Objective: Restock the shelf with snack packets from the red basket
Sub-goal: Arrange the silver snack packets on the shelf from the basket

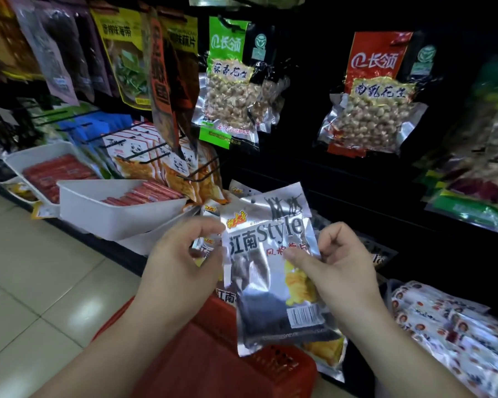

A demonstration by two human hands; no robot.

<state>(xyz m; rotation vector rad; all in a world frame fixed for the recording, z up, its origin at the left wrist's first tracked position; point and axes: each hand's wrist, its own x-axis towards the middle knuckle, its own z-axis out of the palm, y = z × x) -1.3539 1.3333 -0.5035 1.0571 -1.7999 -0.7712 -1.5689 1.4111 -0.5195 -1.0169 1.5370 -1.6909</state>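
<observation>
"Holding a silver foil snack packet point(270, 271) over the red plastic basket point(222, 354), is it shelved yet?"
"No: left hand point(181, 262) and right hand point(342, 268) fingers pinch its edges; similar packets point(327, 351) beneath suggest much remains."

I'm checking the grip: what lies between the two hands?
In the head view, a silver snack packet lies between the left hand and right hand, each pinching one side edge, above the red basket.

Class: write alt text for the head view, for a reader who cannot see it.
A left hand and right hand grip a silver snack packet by its sides, above a red basket. Peanut bags hang higher up; white trays sit left.
</observation>
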